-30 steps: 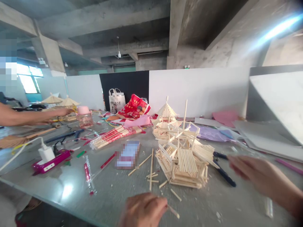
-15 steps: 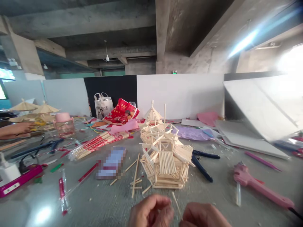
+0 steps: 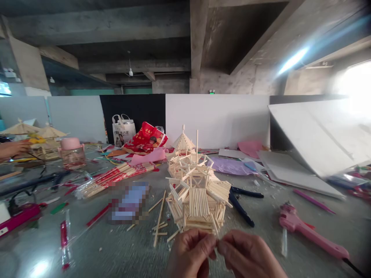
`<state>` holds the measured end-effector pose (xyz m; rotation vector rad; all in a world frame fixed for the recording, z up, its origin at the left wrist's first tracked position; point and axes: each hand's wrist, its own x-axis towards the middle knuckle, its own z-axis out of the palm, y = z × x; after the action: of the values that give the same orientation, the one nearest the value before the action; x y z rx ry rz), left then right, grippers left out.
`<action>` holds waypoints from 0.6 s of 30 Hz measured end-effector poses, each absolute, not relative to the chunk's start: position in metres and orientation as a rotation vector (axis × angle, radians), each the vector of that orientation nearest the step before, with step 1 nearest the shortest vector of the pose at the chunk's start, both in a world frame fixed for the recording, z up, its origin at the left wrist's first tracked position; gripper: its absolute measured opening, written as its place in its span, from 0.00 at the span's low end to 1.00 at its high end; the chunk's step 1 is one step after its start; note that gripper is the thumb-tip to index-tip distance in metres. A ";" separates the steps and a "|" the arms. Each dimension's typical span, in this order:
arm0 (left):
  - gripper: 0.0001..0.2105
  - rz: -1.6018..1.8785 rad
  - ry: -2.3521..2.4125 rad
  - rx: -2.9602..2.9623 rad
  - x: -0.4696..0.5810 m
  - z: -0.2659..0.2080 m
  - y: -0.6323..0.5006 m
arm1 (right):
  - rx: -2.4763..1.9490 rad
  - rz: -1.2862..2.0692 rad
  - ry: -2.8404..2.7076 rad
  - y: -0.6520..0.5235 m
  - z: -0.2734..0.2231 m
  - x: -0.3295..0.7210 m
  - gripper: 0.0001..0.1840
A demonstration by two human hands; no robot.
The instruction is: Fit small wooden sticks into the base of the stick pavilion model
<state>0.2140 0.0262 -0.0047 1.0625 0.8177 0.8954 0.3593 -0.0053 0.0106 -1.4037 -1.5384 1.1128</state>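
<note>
My left hand (image 3: 189, 255) and my right hand (image 3: 249, 256) meet at the bottom middle of the view, fingertips pinched together on a short wooden stick (image 3: 215, 231). Directly beyond them stands a pavilion model built of pale wooden sticks (image 3: 197, 200) on the grey table (image 3: 121, 251), with one tall stick rising from it. The stick held by both hands points up toward the model's near edge. A few loose sticks (image 3: 159, 220) lie left of the model.
Dark-handled pliers (image 3: 242, 204) lie right of the model, a pink glue gun (image 3: 307, 231) further right. Bundled chopsticks in red wrappers (image 3: 113, 177), a pink-lidded jar (image 3: 72, 152) and a pink power strip (image 3: 17, 218) sit left. Another person's hand (image 3: 11, 150) works at far left. White boards (image 3: 313, 143) lean at right.
My right hand came in from the right side to meet my left hand. Both now pinch the stick and have lifted it closer to the model. The view turned right.
</note>
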 end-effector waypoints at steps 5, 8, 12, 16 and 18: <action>0.17 0.894 0.805 0.977 0.208 -0.019 0.036 | -1.226 1.330 -1.254 0.023 0.011 0.367 0.28; 0.17 0.877 0.799 0.980 0.202 -0.023 0.042 | -1.192 1.448 -1.112 0.034 0.008 0.366 0.28; 0.17 0.868 0.776 0.964 0.201 -0.029 0.046 | -1.187 1.511 -1.054 0.036 0.009 0.362 0.27; 0.16 0.887 0.699 0.914 0.209 -0.031 0.047 | -1.203 1.484 -1.018 0.039 0.013 0.363 0.27; 0.16 0.910 0.691 0.886 0.213 -0.030 0.046 | -1.185 1.481 -1.020 0.041 0.013 0.364 0.27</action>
<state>0.2131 0.0461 -0.0295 0.8858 0.6911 0.9105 0.3637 0.0407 0.0128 -1.1852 -1.0197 1.4806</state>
